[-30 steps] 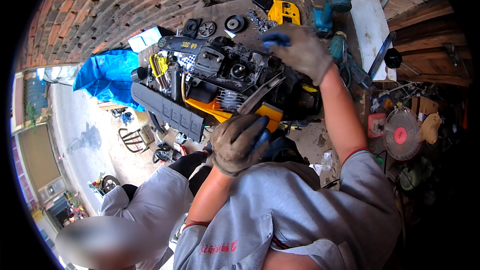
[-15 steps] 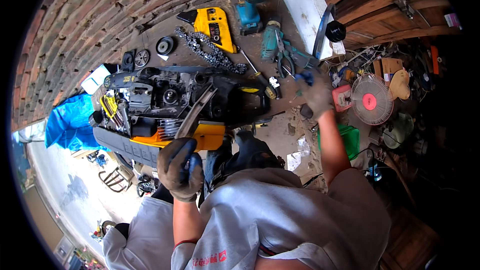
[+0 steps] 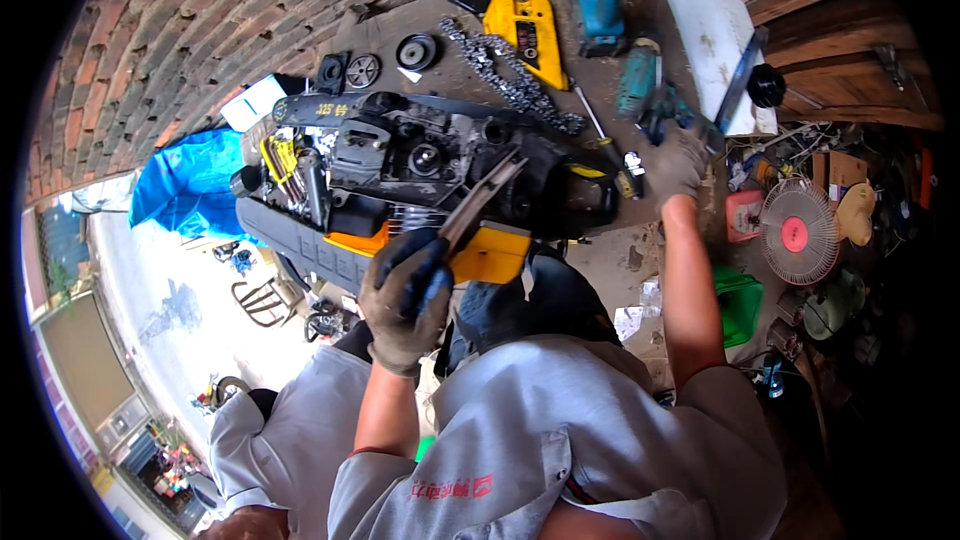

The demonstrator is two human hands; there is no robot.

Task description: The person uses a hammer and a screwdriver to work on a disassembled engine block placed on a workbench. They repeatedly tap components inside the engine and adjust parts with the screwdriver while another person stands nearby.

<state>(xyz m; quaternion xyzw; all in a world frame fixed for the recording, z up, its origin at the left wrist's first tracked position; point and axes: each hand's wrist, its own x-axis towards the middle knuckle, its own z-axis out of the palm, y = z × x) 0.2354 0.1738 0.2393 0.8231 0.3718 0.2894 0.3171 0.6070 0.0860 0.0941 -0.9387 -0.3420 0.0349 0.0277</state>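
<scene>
My left hand [image 3: 408, 302], in a brown glove with blue fingertips, is closed around the lower end of a long grey metal strip with a split tip [image 3: 484, 200]. It slants over the chainsaw body [image 3: 425, 155], whose cover is off and whose black, greasy inside shows. Orange-yellow housing [image 3: 490, 256] lies just beside that hand. My right hand [image 3: 680, 162], gloved too, reaches to the handles of the pliers [image 3: 657, 105] on the bench; its fingers are blurred and partly hidden, so a grip cannot be made out. Close by lies a screwdriver [image 3: 606, 145].
A saw chain [image 3: 510, 75], a yellow cover [image 3: 525, 30] and round parts [image 3: 416, 51] lie behind the saw. Teal power tools [image 3: 600, 20] stand at the back. Yellow-handled tools [image 3: 283, 170] sit at left. A fan [image 3: 800, 233] is at right; another person [image 3: 290, 430] is at lower left.
My right hand has moved left and away from me to the pliers' handles. My left hand still holds the metal strip over the saw. The whole view has shifted.
</scene>
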